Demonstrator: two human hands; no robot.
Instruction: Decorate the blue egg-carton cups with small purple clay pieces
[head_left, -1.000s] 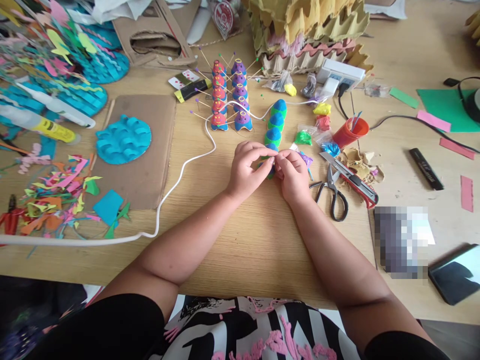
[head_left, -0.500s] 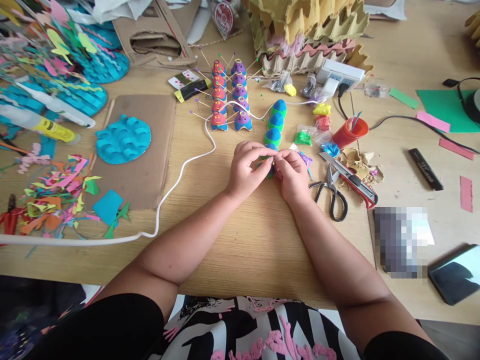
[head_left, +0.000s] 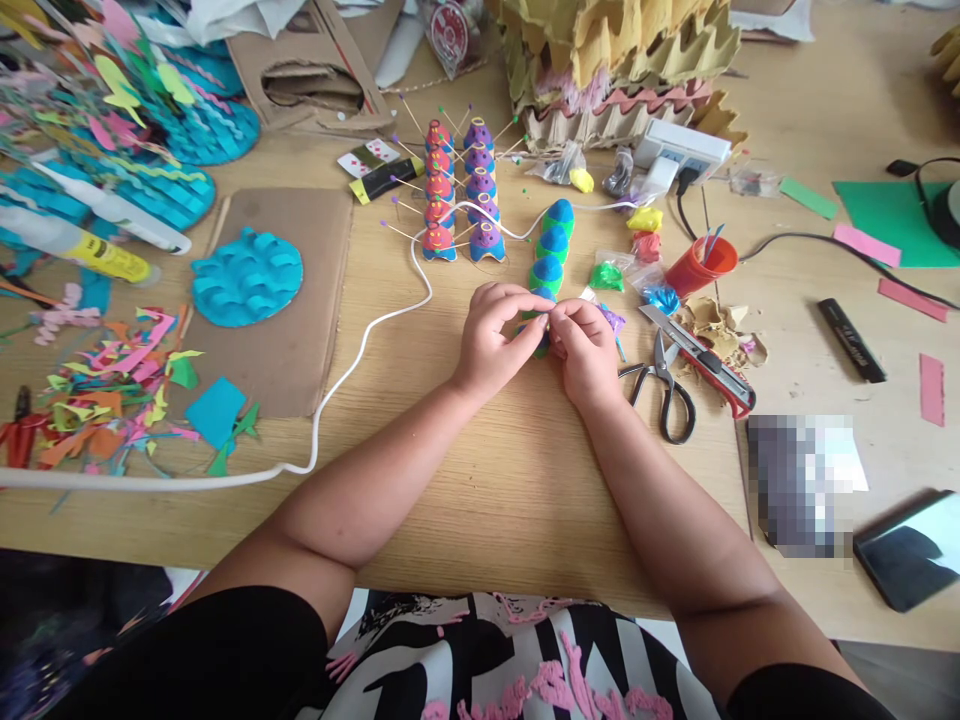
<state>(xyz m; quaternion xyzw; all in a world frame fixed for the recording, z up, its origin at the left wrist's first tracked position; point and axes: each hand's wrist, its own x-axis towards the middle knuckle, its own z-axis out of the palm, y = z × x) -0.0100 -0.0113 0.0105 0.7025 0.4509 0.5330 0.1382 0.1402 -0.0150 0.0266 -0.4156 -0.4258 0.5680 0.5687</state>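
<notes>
My left hand [head_left: 499, 335] and my right hand [head_left: 583, 345] meet fingertip to fingertip in the middle of the table. Both are closed in a pinch, and whatever sits between the fingertips is too small to make out. Just beyond and partly beneath them runs a row of blue and green bumps [head_left: 553, 242], like a painted egg-carton strip; its near end is hidden by my fingers. To its left stand a red-and-blue bump row [head_left: 438, 190] and a purple-and-blue one [head_left: 480, 190], both with drawn faces and pin-like sticks.
Scissors [head_left: 664, 385], a box cutter [head_left: 701, 360] and a tipped orange cup [head_left: 701, 265] lie right of my hands. A white cable [head_left: 367, 335] crosses the table to a power strip [head_left: 682, 150]. Cardboard [head_left: 292, 370] with a blue clay piece [head_left: 247, 278] is at left; egg trays [head_left: 615, 60] stack behind.
</notes>
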